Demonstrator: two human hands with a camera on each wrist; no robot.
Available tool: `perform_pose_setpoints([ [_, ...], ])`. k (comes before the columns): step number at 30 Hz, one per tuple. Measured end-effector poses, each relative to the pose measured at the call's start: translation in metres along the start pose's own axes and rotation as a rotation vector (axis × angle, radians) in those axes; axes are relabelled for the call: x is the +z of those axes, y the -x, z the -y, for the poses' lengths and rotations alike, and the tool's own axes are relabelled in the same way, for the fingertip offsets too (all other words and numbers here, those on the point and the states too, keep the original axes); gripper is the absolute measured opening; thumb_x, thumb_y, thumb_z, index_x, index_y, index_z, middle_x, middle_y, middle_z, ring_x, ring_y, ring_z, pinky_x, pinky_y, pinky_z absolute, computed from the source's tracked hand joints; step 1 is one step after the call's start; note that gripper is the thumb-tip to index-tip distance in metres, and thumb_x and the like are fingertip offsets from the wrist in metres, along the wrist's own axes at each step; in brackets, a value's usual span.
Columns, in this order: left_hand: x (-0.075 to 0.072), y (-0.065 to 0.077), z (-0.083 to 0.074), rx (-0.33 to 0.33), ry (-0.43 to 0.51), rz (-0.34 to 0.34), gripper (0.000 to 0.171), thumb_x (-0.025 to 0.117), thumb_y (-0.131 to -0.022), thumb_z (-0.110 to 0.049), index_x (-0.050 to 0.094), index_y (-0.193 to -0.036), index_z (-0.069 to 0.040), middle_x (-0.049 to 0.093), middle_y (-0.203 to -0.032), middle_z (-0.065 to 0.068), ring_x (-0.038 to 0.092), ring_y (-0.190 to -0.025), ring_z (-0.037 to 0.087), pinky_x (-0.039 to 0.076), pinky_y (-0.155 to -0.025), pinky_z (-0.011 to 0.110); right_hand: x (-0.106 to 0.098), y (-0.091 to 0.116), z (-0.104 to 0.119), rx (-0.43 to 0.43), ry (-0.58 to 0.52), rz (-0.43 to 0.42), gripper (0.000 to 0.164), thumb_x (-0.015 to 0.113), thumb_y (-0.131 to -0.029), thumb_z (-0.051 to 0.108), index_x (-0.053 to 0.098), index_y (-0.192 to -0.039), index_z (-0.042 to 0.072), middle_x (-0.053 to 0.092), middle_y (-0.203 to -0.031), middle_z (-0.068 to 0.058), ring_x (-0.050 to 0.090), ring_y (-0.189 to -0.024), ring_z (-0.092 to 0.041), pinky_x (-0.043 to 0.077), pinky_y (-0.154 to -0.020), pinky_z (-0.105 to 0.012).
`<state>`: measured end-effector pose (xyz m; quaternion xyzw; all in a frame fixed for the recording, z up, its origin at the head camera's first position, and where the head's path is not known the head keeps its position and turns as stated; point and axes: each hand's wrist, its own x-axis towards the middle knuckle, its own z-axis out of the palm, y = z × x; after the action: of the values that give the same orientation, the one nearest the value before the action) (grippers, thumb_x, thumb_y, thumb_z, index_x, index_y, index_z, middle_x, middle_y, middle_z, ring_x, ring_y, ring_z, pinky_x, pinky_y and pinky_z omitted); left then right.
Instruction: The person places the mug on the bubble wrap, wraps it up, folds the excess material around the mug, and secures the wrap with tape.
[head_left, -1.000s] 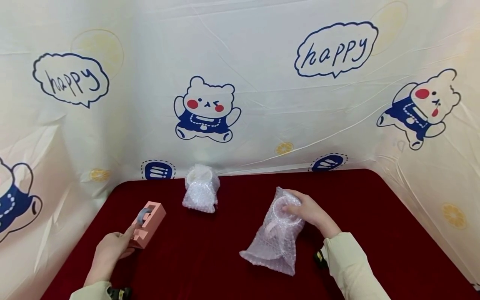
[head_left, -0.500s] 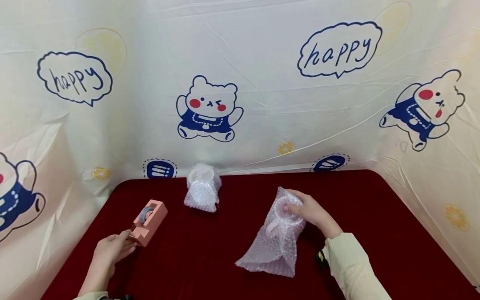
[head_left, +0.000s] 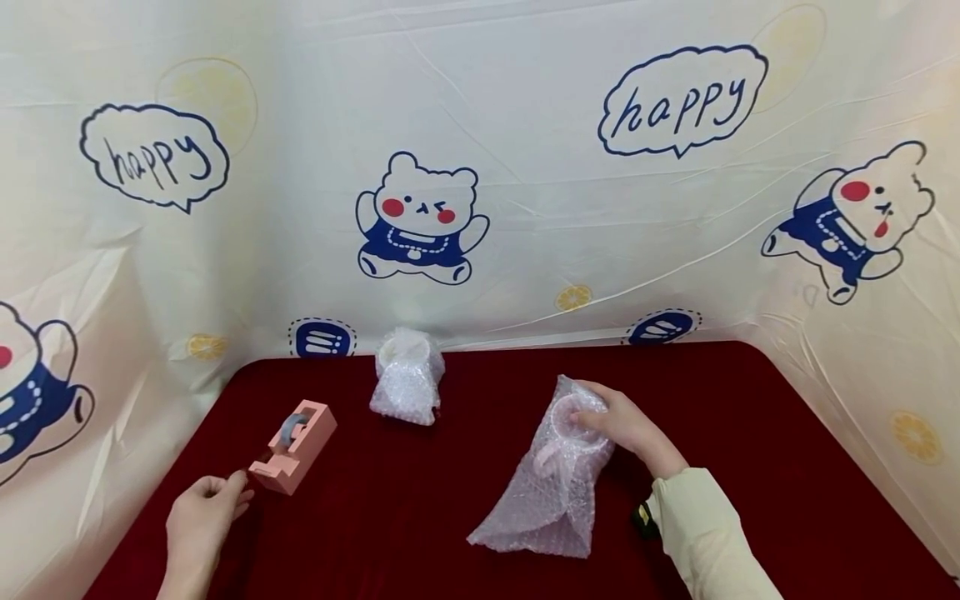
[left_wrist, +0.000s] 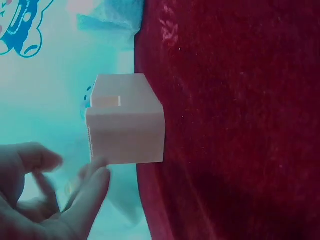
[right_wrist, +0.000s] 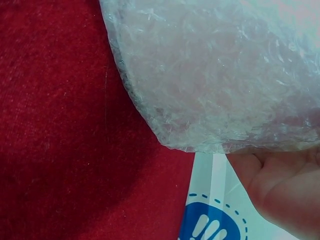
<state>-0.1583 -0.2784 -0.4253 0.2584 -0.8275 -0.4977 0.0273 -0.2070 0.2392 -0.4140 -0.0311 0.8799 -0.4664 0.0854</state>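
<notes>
A pink tape dispenser (head_left: 296, 450) with a grey-blue tape roll (head_left: 293, 429) stands at the left of the table. Just off its near end, my left hand (head_left: 202, 517) has thumb and fingertips pinched together, seemingly on the free end of the clear tape, which is hard to make out. In the left wrist view the dispenser's pale end (left_wrist: 127, 137) is just beyond the fingers. On the right, my right hand (head_left: 618, 421) grips a mug (head_left: 573, 421) inside a bubble wrap bag (head_left: 536, 508), thumb on the wrap over its mouth. The bag's wide end points toward me.
Another bubble-wrapped item (head_left: 407, 379) sits at the back of the dark red tabletop (head_left: 390, 517), by the printed curtain (head_left: 525, 208). Curtain walls enclose the table at the back and both sides.
My left hand has moved from the dispenser's near end out to the left, fingertips still together. The dispenser has stayed put. My right hand keeps its hold on the wrapped mug.
</notes>
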Motion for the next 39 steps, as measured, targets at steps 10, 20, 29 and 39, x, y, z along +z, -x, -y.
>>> perform_pose_setpoints([
  [10, 0.009, 0.002, -0.007, 0.087, -0.019, -0.209, 0.047, 0.062, -0.091, -0.037, 0.034, -0.065, -0.008, 0.061, -0.06, -0.016, 0.056, -0.047, -0.011, 0.05, -0.052, 0.011, 0.0, 0.001, 0.001, 0.015, 0.007, 0.011, 0.064, 0.065, -0.09, 0.023, 0.038, -0.146, 0.008, 0.044, -0.141, -0.027, 0.052, -0.112, -0.033, 0.051, -0.093, -0.047],
  [20, 0.018, 0.001, -0.014, 0.116, 0.065, -0.222, 0.027, 0.056, -0.088, -0.007, 0.036, -0.071, -0.003, 0.052, -0.065, -0.01, 0.053, -0.05, -0.012, 0.051, -0.051, 0.014, 0.0, 0.001, 0.0, -0.005, -0.006, 0.013, 0.063, 0.065, -0.09, 0.023, 0.038, -0.146, 0.009, 0.042, -0.143, -0.027, 0.051, -0.115, -0.034, 0.05, -0.094, -0.047],
  [29, 0.024, -0.003, -0.015, 0.12, -0.153, -0.283, 0.036, 0.06, -0.092, -0.032, 0.043, -0.082, -0.002, 0.051, -0.07, 0.006, 0.044, -0.059, 0.015, 0.034, -0.052, 0.028, 0.0, 0.0, -0.003, -0.009, -0.005, 0.008, 0.063, 0.064, -0.09, 0.023, 0.038, -0.146, 0.011, 0.042, -0.144, -0.026, 0.05, -0.119, -0.035, 0.048, -0.097, -0.05],
  [39, 0.03, -0.002, -0.016, 0.157, -0.107, -0.333, 0.023, 0.055, -0.09, -0.015, 0.041, -0.078, -0.001, 0.054, -0.073, 0.014, 0.04, -0.06, 0.014, 0.031, -0.052, 0.025, 0.0, 0.002, -0.002, -0.018, -0.018, 0.016, 0.064, 0.065, -0.09, 0.023, 0.038, -0.146, 0.009, 0.043, -0.142, -0.027, 0.052, -0.114, -0.033, 0.051, -0.093, -0.048],
])
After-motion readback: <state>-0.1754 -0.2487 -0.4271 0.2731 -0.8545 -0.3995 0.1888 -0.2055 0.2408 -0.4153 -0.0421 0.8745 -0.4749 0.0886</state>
